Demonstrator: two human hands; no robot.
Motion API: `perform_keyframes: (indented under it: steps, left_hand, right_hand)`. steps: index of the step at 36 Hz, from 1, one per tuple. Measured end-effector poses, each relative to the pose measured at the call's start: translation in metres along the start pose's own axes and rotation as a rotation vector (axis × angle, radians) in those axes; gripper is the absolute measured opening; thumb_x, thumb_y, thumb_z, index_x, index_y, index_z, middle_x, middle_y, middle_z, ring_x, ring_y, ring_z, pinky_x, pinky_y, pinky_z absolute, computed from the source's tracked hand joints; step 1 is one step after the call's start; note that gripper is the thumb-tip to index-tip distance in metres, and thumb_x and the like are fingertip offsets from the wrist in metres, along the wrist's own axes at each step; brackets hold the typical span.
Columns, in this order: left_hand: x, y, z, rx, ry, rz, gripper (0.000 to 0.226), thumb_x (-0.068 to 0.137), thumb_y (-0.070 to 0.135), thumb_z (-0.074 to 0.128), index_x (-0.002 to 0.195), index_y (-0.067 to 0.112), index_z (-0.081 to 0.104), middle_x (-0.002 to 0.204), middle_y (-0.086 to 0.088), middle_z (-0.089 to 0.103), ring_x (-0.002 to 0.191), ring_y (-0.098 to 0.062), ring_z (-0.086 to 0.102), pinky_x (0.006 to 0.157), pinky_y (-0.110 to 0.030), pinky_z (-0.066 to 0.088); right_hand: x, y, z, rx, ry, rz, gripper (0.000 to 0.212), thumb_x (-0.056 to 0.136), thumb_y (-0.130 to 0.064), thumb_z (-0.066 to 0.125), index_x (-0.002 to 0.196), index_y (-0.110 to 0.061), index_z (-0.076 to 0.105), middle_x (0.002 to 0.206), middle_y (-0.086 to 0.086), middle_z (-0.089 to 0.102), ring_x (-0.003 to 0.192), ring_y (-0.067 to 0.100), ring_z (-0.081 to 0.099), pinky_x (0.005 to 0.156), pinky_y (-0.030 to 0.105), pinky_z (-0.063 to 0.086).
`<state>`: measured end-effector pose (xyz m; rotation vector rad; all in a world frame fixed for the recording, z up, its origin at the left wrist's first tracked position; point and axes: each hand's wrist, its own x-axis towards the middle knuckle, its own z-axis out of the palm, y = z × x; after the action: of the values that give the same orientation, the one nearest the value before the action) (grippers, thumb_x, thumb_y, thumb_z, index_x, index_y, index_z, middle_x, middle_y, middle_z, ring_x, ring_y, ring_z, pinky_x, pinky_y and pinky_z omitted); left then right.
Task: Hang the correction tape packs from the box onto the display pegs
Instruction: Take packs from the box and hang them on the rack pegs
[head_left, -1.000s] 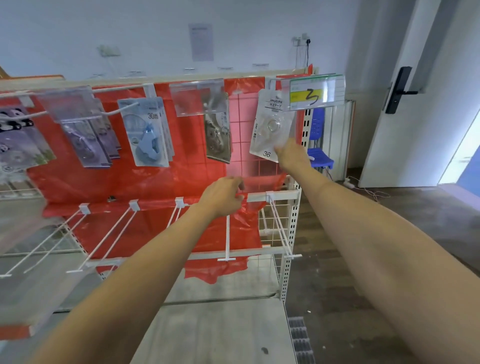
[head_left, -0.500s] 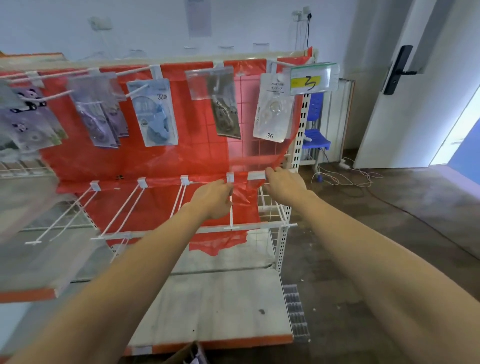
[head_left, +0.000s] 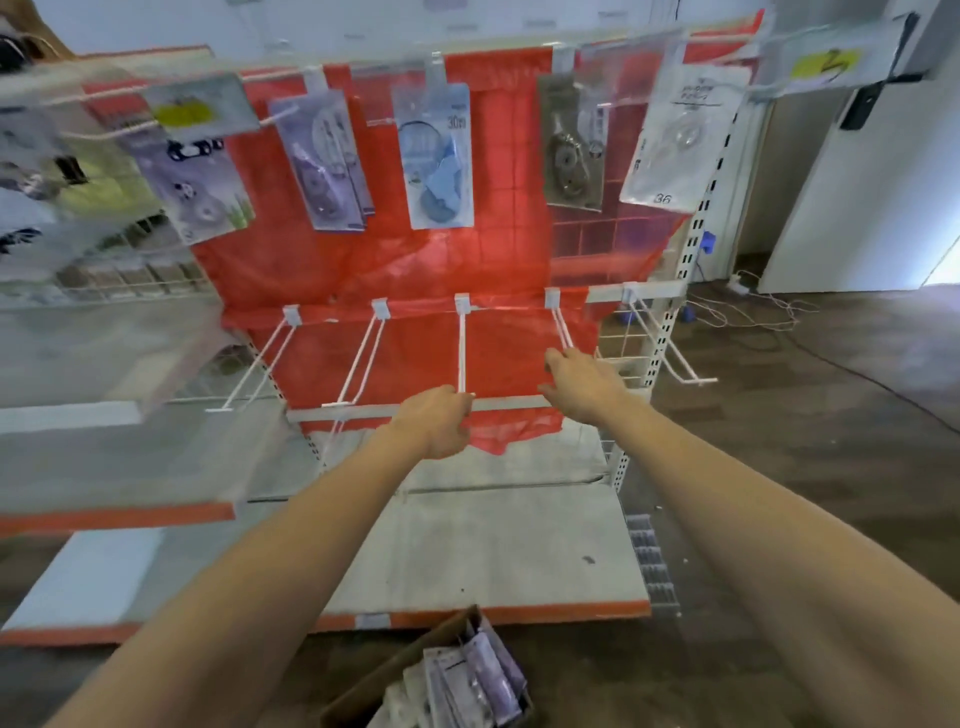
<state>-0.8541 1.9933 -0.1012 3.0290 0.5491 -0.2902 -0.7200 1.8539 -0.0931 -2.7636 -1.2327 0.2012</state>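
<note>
Since a second ago our right hand (head_left: 582, 389) has dropped from the top row to the lower pegs (head_left: 461, 353), fingers loosely spread, empty. Our left hand (head_left: 439, 421) curls at a peg tip; what it holds we cannot tell. The packs (head_left: 467, 680) wait in the box (head_left: 395, 670) at six o'clock. Next we reach down for one.
</note>
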Motion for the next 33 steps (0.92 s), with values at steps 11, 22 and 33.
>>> perform_keyframes:
  steps: [11,22,33]
  left_hand:
    - [-0.052,-0.101,0.077,-0.022,-0.214,0.057,0.039,0.095,0.030,0.052,0.130,0.014,0.050,0.131,-0.010,0.051,0.121,-0.028,0.049,0.095,-0.035,0.041]
    - [-0.085,-0.075,0.168,-0.047,-0.424,0.140,0.039,0.097,0.028,0.049,0.132,0.014,0.047,0.132,-0.012,0.046,0.120,-0.030,0.048,0.093,-0.034,0.040]
    - [-0.097,-0.092,0.213,0.039,-0.509,0.216,0.036,0.097,0.026,0.044,0.131,0.012,0.047,0.129,-0.013,0.047,0.117,-0.032,0.050,0.093,-0.040,0.044]
  right_hand:
    - [-0.059,-0.099,0.101,0.154,-0.177,0.126,0.047,0.100,-0.030,0.045,0.141,-0.009,0.035,0.142,0.014,0.038,0.126,0.034,0.044,0.098,0.044,0.041]
    - [-0.105,-0.100,0.191,0.213,-0.418,0.237,0.041,0.099,-0.028,0.048,0.133,-0.008,0.040,0.136,0.015,0.042,0.124,0.034,0.043,0.099,0.045,0.040]
    - [-0.118,-0.134,0.251,0.349,-0.458,0.358,0.040,0.099,-0.030,0.046,0.131,-0.006,0.042,0.134,0.017,0.043,0.124,0.035,0.043,0.098,0.043,0.041]
